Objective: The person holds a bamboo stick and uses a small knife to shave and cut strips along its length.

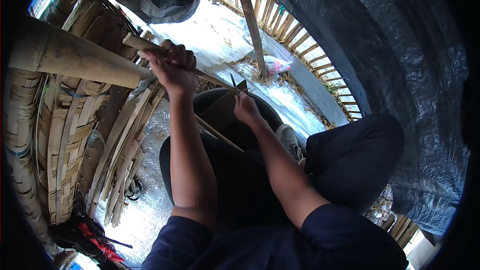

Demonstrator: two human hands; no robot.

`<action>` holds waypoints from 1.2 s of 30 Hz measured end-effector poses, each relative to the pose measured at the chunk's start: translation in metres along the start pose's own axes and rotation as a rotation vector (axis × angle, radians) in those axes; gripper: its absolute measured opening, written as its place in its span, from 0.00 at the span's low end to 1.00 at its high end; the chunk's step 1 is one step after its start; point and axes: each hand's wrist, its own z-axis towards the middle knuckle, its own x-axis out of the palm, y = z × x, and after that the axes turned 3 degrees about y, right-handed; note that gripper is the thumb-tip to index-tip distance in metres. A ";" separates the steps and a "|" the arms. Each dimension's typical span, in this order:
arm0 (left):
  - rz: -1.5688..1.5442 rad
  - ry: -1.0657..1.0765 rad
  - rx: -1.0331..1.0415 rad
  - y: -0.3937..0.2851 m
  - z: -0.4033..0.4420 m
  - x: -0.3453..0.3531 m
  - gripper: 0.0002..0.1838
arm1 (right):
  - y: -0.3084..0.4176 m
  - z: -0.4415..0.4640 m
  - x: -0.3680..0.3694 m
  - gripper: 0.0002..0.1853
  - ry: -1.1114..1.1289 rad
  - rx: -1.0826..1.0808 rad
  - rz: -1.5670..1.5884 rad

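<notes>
My left hand (172, 67) is wrapped round a pale piece of bamboo or wood (134, 42), whose blunt end sticks out to the upper left. From that fist a narrow strip (212, 78) runs down to the right. My right hand (247, 109) is closed at the strip's far end, beside a dark pointed piece (233, 81) that looks like a blade. Below the strip, a flat dark panel (222, 111) leans inside a round black tub (270, 110) between my legs. Another thin stick (219, 133) slants across my lap. What lies inside my right fingers is mostly hidden.
A thick bamboo pole (75, 55) juts in from the left, above woven bamboo baskets (62, 145). Split bamboo strips (117, 155) lean beside my left arm. A dark tarp (405, 45) hangs at right, near a slatted fence (305, 45) and wooden post (252, 25).
</notes>
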 end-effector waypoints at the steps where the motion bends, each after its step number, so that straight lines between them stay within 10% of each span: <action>1: -0.026 -0.035 -0.003 -0.003 -0.002 -0.001 0.32 | -0.001 -0.002 0.005 0.13 -0.016 0.018 -0.011; 36: -0.033 -0.096 0.028 -0.003 0.003 -0.006 0.30 | -0.013 0.006 0.012 0.16 0.074 0.099 -0.083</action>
